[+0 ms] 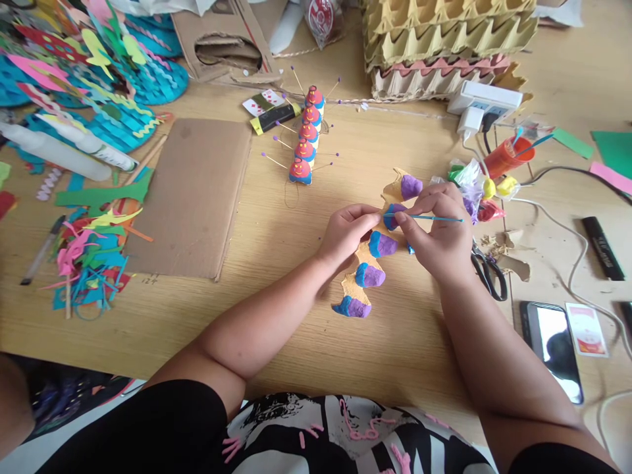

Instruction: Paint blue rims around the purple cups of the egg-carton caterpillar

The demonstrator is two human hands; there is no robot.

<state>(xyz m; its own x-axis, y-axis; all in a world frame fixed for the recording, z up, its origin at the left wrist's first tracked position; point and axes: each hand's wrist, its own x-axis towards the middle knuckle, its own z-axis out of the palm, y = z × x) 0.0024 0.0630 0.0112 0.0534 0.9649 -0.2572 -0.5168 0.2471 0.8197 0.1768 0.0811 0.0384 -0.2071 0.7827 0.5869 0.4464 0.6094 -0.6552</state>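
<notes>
My left hand (pixel 349 236) grips an egg-carton strip (pixel 351 284) by its left side, fingers closed around the edge. Purple and blue clay covers several of the strip's bumps, and bare yellowish pulp shows between them. In my right hand (pixel 440 230) a thin blue stick (pixel 434 218) is pinched between thumb and fingers, its left end at a blue and purple bump near my left fingertips. Farther off stands a finished-looking caterpillar (pixel 306 135) of red, blue and yellow bumps, with smiling faces and purple-tipped sticks along both sides.
Left of my arms lie a cardboard sheet (pixel 190 197) and colourful paper scraps (pixel 93 257). Egg trays (pixel 444 39) are stacked at the back. To the right are clay packets (pixel 471 187), an orange cup (pixel 508 158), scissors (pixel 488 271), a phone (pixel 550 349) and cables.
</notes>
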